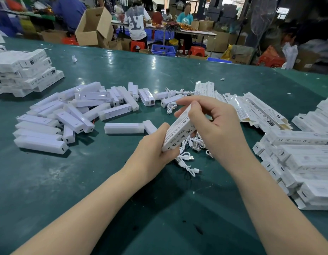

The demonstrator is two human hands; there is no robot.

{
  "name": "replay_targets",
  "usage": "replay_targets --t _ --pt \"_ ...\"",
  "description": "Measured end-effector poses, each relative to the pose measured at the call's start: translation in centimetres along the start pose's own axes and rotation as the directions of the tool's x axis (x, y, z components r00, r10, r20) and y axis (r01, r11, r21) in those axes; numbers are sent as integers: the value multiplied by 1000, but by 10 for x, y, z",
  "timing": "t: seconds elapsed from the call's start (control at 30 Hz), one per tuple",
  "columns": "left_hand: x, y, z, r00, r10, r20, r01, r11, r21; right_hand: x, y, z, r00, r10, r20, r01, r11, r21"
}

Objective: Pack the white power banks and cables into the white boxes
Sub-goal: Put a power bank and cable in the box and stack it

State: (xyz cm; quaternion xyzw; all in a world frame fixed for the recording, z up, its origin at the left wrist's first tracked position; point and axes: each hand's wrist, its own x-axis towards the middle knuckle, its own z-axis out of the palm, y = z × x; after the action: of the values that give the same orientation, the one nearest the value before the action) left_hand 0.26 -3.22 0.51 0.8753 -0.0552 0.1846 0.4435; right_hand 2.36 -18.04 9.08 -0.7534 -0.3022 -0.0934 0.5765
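My left hand (155,146) grips the near end of a long white box (177,131) printed with "RoHS" and "Made in China", tilted up above the green table (85,172). My right hand (212,118) curls over the box's far end, fingers pinching at its top. Several white cables (187,161) lie coiled on the table just under the box. A loose pile of white power banks (76,115) spreads over the table's left middle, one power bank (124,128) lying alone near my left hand.
Stacked white boxes (25,72) sit at the far left and boxes (306,162) crowd the right side. Flat unfolded boxes (251,107) lie beyond my right hand. People work at tables behind, among cardboard cartons (93,26) and red stools.
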Motion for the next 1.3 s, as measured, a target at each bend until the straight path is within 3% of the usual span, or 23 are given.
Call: replay_targets --t 0.2,0.37,0.53,0.7,0.77,0.83,0.87,0.93,0.97,1.03,1.1,1.2,1.3 --pt "1 0 2 1000 10 -3 -10 1000 17 3 1 -5 999 20 25 -18 998 -54" --pt "-1 7 -3 1000 9 6 -8 996 -91 -3 1 6 986 -131 100 159 916 -369" --pt "-2 12 -5 1000 28 -1 -28 992 -123 -5 2 10 979 -176 102 203 848 -489" --pt "-3 9 -5 1000 13 -9 -14 991 -130 -3 11 13 980 -172 100 199 878 -436" --pt "-2 6 -7 1000 6 26 -4 995 -103 1 18 10 993 -121 12 118 937 -329" --pt "2 6 -9 998 -46 -47 36 980 -197 6 28 4 991 7 -134 -31 984 -177" --pt "5 8 -11 982 -143 -126 90 930 -358 8 33 1 976 114 -187 -123 992 -39" --pt "12 11 -18 912 -378 -163 147 669 -729 13 41 -4 924 335 -184 -282 923 264" --pt "15 11 -22 887 -442 -134 142 537 -832 15 44 -5 905 392 -166 -321 885 338" --pt "17 13 -27 849 -523 -75 163 395 -904 15 47 1 898 420 -130 -354 866 354" --pt "15 14 -25 809 -584 -74 170 353 -920 10 46 13 914 394 -101 -348 886 308" --pt "15 14 -22 775 -616 -141 152 398 -905 4 44 24 954 280 -102 -262 951 161" --pt "15 13 -21 813 -578 -72 189 379 -906 6 32 21 981 151 -125 -133 981 141"
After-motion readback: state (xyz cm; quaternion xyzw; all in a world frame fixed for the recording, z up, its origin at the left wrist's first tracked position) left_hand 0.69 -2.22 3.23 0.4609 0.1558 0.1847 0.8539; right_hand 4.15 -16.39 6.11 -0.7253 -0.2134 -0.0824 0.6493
